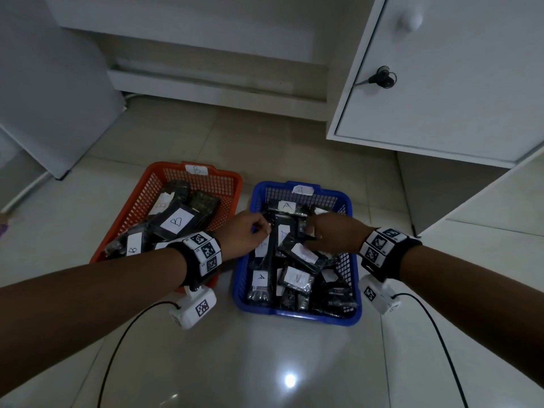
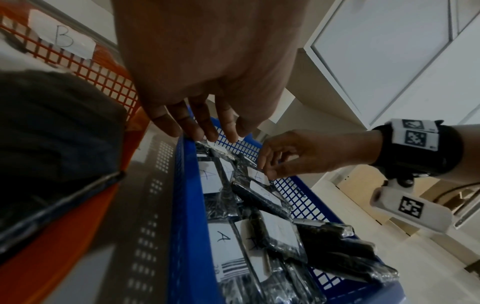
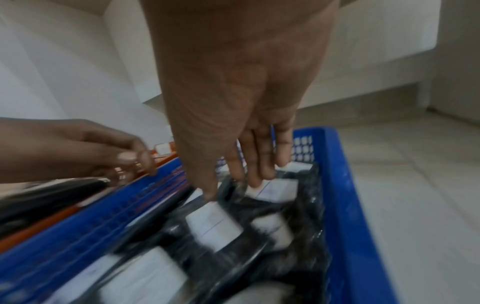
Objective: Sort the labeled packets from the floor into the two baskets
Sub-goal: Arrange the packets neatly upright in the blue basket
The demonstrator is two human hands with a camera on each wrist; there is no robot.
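Observation:
An orange basket [image 1: 147, 184] tagged B holds black packets with white B labels [image 1: 176, 223]. To its right, a blue basket [image 1: 294, 315] tagged A is filled with several A-labeled packets [image 1: 260, 278]. Both hands reach into the blue basket's far half. My left hand [image 1: 260, 229] pinches the top edge of a long packet [image 2: 210, 179] by the basket's left wall, thumb against index finger [image 3: 137, 162]. My right hand [image 1: 312, 234] pinches the plastic of another A packet [image 2: 257, 176] between thumb and fingers [image 3: 233, 187]. The right wrist view is blurred.
A white cabinet door [image 1: 441, 83] with a key in its lock stands at the right. A low white furniture base [image 1: 206, 83] runs behind the baskets, and a white panel [image 1: 44, 98] stands at the left. Black cables [image 1: 117, 348] trail over the glossy tile floor [image 1: 265, 363].

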